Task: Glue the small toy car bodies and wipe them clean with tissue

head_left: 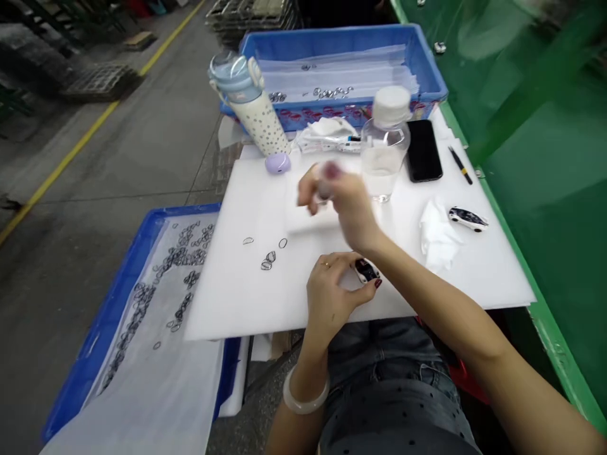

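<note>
My left hand [332,287] rests on the white board, its thumb and fingers closed around a small white and black toy car [367,270]. Above the board, my right hand [346,199] reaches across past the left one, blurred by motion. Its fingers are curled together, and what they hold, if anything, I cannot make out. Left of the hands lie several thin dark-edged rings [268,260], small and loose. Another toy car [468,218] stands at the right beside a crumpled white tissue [439,237].
A clear bottle [385,151], a black phone [425,150], a dotted tumbler [258,117] and a purple case [277,163] stand along the back. Behind them is a blue tray [332,38]. A lower blue tray [128,265] at left bears many rings. A pen [459,165] lies right.
</note>
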`<control>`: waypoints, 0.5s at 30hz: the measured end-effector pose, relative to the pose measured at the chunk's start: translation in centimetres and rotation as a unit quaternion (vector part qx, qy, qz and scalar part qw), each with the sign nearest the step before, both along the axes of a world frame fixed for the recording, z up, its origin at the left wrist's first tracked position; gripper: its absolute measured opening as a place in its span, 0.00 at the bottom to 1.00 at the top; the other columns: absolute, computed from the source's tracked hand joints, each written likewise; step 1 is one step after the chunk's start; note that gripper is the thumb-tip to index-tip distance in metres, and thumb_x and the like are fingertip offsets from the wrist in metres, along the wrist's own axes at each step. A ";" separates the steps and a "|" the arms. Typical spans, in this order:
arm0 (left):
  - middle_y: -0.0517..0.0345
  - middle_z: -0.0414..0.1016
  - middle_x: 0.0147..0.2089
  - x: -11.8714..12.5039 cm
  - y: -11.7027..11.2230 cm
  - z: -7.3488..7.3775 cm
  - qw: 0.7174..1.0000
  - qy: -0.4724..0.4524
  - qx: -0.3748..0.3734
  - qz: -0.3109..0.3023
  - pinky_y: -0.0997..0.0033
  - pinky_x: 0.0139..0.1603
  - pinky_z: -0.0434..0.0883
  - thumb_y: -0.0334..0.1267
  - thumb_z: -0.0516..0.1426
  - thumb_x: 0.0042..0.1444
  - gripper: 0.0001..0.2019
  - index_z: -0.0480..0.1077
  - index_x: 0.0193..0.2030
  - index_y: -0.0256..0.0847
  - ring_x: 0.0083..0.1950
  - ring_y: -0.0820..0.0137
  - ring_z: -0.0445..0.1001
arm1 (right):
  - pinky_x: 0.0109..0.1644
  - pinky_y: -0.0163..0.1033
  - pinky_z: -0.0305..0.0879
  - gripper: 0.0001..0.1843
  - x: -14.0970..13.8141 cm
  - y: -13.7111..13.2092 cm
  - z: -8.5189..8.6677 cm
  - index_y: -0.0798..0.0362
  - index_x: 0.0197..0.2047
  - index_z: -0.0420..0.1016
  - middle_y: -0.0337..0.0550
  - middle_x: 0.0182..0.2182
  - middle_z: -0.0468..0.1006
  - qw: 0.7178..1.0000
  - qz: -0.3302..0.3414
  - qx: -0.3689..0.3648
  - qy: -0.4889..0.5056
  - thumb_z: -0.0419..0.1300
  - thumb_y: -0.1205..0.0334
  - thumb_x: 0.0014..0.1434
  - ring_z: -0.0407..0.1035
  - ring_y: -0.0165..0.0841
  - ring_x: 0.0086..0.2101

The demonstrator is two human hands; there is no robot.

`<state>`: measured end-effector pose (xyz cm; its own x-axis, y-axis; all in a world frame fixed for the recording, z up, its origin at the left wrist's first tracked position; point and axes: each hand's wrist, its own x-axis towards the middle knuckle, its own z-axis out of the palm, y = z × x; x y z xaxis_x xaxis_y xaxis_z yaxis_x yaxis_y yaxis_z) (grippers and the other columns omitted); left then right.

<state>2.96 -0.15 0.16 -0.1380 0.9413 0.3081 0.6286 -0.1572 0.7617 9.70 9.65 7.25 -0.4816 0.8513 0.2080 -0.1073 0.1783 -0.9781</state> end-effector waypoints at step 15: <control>0.56 0.77 0.48 -0.4 -0.6 -0.1 0.997 0.037 -0.038 -0.048 0.54 0.53 0.72 0.34 0.67 0.46 0.20 0.74 0.48 0.48 0.51 0.57 0.75 | 0.42 0.48 0.64 0.09 22.9 11.8 -3.4 0.58 0.27 0.72 0.56 0.29 0.75 0.725 -0.395 0.050 -0.563 0.64 0.60 0.52 0.71 0.45 0.37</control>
